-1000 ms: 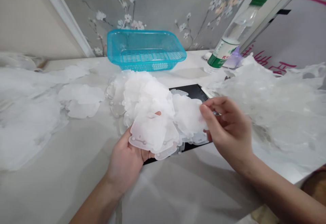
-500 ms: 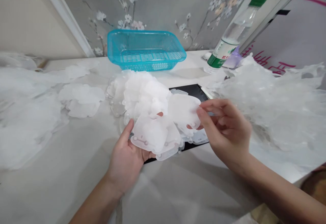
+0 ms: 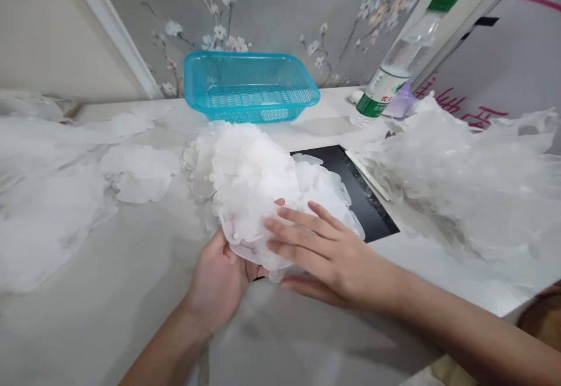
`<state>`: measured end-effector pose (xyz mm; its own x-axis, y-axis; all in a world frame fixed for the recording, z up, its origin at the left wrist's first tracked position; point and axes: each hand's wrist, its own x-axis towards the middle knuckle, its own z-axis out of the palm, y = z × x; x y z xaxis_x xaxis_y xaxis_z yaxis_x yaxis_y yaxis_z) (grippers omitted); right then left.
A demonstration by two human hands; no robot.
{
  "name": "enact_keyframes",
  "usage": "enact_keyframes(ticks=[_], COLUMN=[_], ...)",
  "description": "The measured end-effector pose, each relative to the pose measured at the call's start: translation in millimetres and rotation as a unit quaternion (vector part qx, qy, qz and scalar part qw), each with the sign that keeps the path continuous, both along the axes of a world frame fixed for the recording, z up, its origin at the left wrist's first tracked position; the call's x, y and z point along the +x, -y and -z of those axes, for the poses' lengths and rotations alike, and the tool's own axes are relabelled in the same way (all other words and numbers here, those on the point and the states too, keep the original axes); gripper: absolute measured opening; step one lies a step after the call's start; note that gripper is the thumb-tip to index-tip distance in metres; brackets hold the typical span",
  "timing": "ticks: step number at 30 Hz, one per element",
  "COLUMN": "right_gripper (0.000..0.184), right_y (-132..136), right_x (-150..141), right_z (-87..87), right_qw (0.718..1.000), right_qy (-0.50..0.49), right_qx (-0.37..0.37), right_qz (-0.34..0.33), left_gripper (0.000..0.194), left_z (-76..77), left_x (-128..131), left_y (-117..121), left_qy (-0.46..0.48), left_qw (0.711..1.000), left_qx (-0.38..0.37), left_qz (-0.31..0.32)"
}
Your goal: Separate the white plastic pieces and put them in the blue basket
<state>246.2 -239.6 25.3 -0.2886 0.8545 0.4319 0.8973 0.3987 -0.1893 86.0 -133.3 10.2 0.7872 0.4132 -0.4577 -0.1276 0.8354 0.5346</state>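
A loose stack of thin, translucent white plastic pieces (image 3: pixel 254 181) with small round studs lies on the pale marble table (image 3: pixel 131 292), partly over a black mat (image 3: pixel 359 193). My left hand (image 3: pixel 219 283) is under the near edge of the stack and grips it from below. My right hand (image 3: pixel 324 251) lies on top of the stack with its fingers stretched out flat, thumb under the edge, so the pieces are pressed between both hands.
A turquoise plastic basket (image 3: pixel 249 85) stands at the back. A clear bottle with a green cap (image 3: pixel 403 52) leans at the back right. Crumpled clear plastic (image 3: pixel 464 169) is heaped on the right, and more white pieces (image 3: pixel 135 172) and film lie on the left.
My right hand let go of the single white piece it pinched at the right and moved left onto the top of the stack. The pieces over the black mat are now gathered into the stack.
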Motion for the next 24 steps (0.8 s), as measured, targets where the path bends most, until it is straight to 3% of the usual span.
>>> enact_keyframes(ticks=[3, 9, 13, 17, 24], right_gripper=[0.032, 0.023, 0.031, 0.022, 0.017], right_y=[-0.8, -0.3, -2.0, -3.7, -5.5], right_x=[1.9, 7.5, 7.0, 4.7, 5.4], right_z=[-3.0, -3.9, -0.6, 2.9, 4.3], right_qw=[1.000, 0.992, 0.994, 0.993, 0.979], right_qy=[0.020, -0.043, -0.036, -0.030, -0.130], right_qx=[0.001, 0.067, 0.057, 0.066, 0.092], right_qz=[-0.002, 0.101, 0.085, 0.089, 0.124], left_gripper=[0.046, 0.047, 0.044, 0.039, 0.040], left_z=[0.3, -4.3, -4.7, -3.5, -1.6], left_x=[0.5, 1.1, 0.5, -0.1, -1.1], left_y=[0.4, -1.1, 0.0, 4.5, 2.8], left_qy=[-0.012, -0.020, -0.019, -0.028, -0.089], left_qw=[1.000, 1.000, 1.000, 0.997, 0.990], left_qx=[-0.002, -0.003, 0.002, 0.045, 0.061], left_qz=[-0.007, -0.010, 0.006, 0.049, 0.088])
